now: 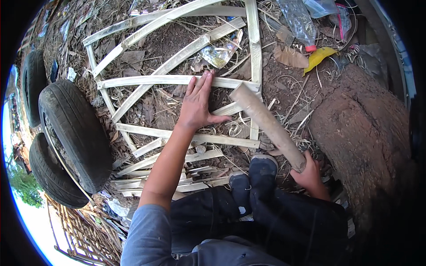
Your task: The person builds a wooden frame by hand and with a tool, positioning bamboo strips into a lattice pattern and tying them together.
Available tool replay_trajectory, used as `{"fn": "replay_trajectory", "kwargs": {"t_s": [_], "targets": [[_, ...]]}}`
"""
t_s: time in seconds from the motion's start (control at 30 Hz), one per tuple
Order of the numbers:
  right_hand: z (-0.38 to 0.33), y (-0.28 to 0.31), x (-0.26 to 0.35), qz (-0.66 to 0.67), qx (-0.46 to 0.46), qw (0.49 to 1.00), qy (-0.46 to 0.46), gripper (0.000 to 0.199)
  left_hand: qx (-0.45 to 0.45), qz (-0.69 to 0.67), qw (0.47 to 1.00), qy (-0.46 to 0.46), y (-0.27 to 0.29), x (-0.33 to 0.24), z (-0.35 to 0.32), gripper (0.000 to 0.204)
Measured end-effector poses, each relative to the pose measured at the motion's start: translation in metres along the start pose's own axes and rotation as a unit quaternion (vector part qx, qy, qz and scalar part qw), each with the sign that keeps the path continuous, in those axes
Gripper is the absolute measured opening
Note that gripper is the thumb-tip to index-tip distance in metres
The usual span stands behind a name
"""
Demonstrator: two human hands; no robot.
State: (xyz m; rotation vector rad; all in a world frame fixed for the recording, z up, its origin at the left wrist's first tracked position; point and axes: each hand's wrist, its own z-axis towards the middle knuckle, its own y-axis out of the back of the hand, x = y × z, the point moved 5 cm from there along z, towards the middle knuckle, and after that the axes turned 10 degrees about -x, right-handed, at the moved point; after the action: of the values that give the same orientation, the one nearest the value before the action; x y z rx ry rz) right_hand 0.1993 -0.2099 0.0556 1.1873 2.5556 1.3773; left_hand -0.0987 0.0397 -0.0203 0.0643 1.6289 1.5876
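On the ground in front of me lies a frame of pale split bamboo strips (179, 80), crossed over one another. My left hand (198, 104) rests with stretched fingers across one crosswise strip and its thumb points right. In my right hand (309, 175), a thick round wooden stick (270, 126) is gripped by its lower end. The stick slants up and left, and its far end overlaps the right end of that same strip, beside the long upright strip (256, 53). I cannot tell whether stick and strip touch.
Old tyres (73, 133) stand at the left. A big tree trunk or root (361, 128) rises at the right. Loose bamboo strips (191, 187) lie near my shoes (262, 170). A plastic bottle (299, 22), a yellow leaf (318, 58) and curled shavings litter the soil.
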Motion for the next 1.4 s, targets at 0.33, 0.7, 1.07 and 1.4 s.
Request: {"fn": "replay_trajectory", "kwargs": {"t_s": [0.33,0.7,1.07,1.4], "targets": [[-0.019,0.037,0.012,0.325,-0.171,0.914,0.173,0.048,-0.019,-0.026,0.999,-0.011,0.000,-0.001,0.006,0.138],[-0.014,0.021,0.016,0.233,-0.141,0.950,0.151,0.045,-0.002,-0.031,1.000,0.004,0.003,0.003,0.003,0.136],[-0.010,0.005,0.006,0.137,-0.136,0.976,0.097,0.047,-0.012,-0.029,1.000,0.000,0.005,0.000,0.001,0.131],[-0.008,-0.002,0.002,0.172,-0.152,0.972,0.049,0.049,-0.003,-0.022,1.000,0.014,0.003,0.001,0.000,0.133]]}}
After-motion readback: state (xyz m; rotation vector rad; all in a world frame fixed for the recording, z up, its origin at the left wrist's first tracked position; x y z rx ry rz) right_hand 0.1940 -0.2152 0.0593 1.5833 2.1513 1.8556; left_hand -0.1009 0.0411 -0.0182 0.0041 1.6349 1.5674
